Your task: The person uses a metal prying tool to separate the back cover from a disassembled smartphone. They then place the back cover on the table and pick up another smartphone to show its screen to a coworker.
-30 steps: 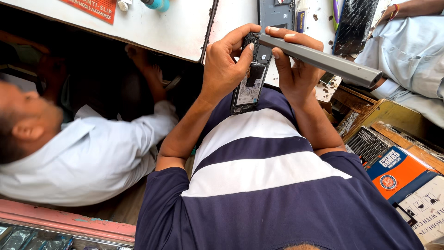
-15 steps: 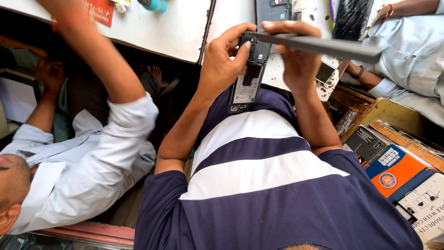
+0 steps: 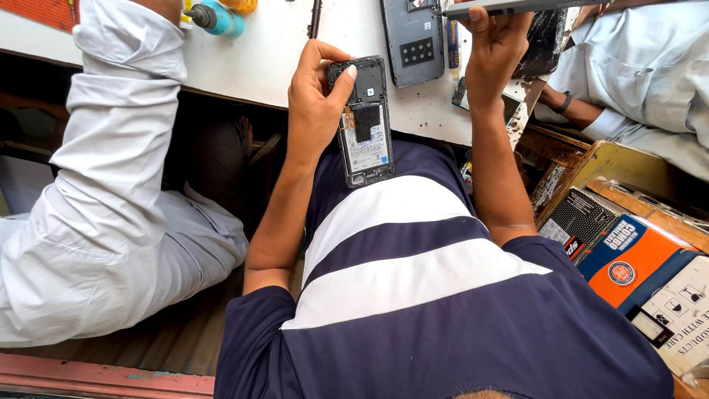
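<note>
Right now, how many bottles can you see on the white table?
2: a blue bottle near the far left of the white table, and a yellow bottle just behind it, mostly cut off. More may be out of frame.

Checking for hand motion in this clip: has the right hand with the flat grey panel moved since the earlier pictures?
Yes. The right hand has lifted its flat grey panel away from the opened phone, out over the white table.

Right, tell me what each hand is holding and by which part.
The left hand holds an opened phone by its upper end, thumb on the top corner. The right hand grips a flat grey panel from below, near the middle of what shows.
</note>
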